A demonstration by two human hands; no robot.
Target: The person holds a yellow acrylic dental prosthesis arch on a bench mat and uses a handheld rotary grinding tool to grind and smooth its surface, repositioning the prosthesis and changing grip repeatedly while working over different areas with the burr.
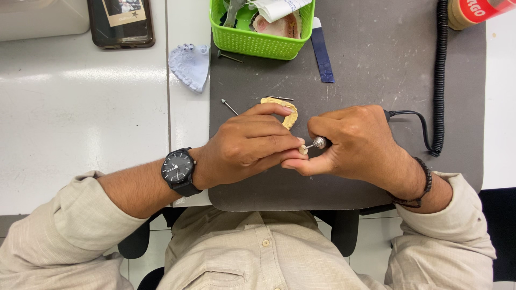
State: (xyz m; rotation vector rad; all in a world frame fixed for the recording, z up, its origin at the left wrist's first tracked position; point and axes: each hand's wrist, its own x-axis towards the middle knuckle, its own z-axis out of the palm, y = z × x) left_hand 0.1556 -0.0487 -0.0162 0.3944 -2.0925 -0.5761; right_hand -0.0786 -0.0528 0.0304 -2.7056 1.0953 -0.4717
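White glossy tabletop (80, 118) fills the left half of frame, smooth with a seam line. Grey matte mat (376, 59), rubbery with rounded corners and dusty scuffs, covers centre and right. Person's beige woven shirt sleeves along the bottom. Lime green plastic basket (258, 44), perforated lattice walls, top centre, holding a pinkish cast and some wrapped white material. Black ribbed coiled cable (441, 75) runs down the right side of the mat, then a thin smooth cord curves toward the right hand. Dark phone (121, 24) upper left. Pale blue dental cast (191, 64), bumpy tooth row, lies on the tabletop just left of the mat edge. Dark blue flat strip (322, 56) beside the basket.

Left hand (250, 147), centre frame, black round-faced wristwatch (178, 171), fingers pinching a yellow arch-shaped dental cast (287, 110), chalky stone look, held just above the mat. Right hand (360, 142), beaded black bracelet, closed in a fist-like grip around a rotary handpiece (320, 142), metal chuck showing; its small rounded tip touches the cast by the left thumb. Thin metal burs (230, 107) lie loose on the mat above the hands.
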